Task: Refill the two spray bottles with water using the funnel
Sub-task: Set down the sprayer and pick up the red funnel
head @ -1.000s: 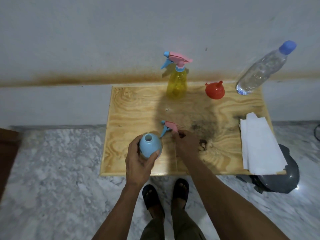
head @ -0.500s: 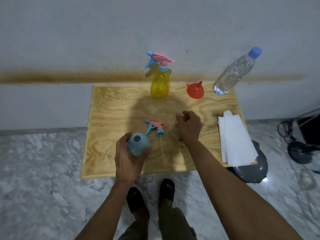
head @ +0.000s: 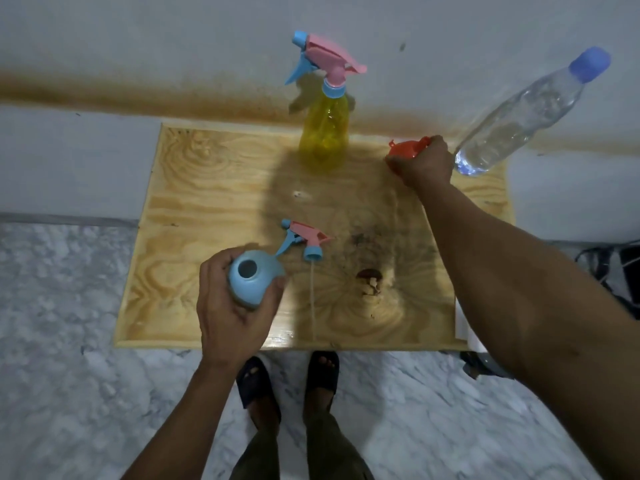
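Observation:
My left hand grips a light blue spray bottle that stands uncapped near the front of the wooden board. Its pink and blue spray head lies flat on the board just right of it, with the thin tube trailing toward me. A yellow spray bottle with its spray head on stands at the back. My right hand is closed over the red funnel at the back right. A clear water bottle with a blue cap stands beside it.
The board sits low over a marble floor, against a white wall with a brown stain. White paper shows at the board's right edge behind my right arm. Dark cables lie at the far right. My feet stand at the front edge.
My right hand left the spray head lying on the board and reached back right to the red funnel. My left hand kept hold of the blue bottle.

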`<state>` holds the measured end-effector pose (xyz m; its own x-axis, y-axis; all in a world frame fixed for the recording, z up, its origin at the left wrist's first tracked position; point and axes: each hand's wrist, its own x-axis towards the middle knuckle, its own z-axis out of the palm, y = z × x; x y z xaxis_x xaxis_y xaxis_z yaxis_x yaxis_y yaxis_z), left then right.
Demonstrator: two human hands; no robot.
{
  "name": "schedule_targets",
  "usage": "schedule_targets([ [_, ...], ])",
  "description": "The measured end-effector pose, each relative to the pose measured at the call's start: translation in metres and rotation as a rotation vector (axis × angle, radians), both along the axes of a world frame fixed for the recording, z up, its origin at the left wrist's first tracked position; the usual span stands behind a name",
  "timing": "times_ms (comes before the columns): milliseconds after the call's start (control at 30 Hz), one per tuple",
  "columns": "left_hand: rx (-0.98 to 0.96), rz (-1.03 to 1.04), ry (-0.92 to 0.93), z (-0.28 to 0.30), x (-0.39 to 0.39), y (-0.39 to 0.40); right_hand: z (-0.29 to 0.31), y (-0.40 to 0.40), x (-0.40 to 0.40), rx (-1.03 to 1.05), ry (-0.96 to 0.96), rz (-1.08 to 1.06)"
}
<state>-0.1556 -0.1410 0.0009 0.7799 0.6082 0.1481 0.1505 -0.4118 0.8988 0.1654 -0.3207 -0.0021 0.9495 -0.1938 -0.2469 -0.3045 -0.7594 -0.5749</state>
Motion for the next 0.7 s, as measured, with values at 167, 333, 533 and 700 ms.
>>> schedule_targets([
  [167,-0.005,-0.001,-0.004,-0.005,0.001,0.0,-0.009,-0.002,0.008,0.019,0.0,-0.021],
  [333,-0.022,0.003,0.014,-0.002,-0.001,0.0,0.002,-0.003,-0.006,0.171,-0.07,-0.006],
  [533,-0.066,0.005,0.045,0.01,-0.002,-0.002,0.042,0.008,-0.053,0.439,-0.069,0.039],
  [700,-0.125,-0.008,0.095,0.023,-0.009,0.0,0.089,0.034,-0.132,0.693,-0.032,0.157],
])
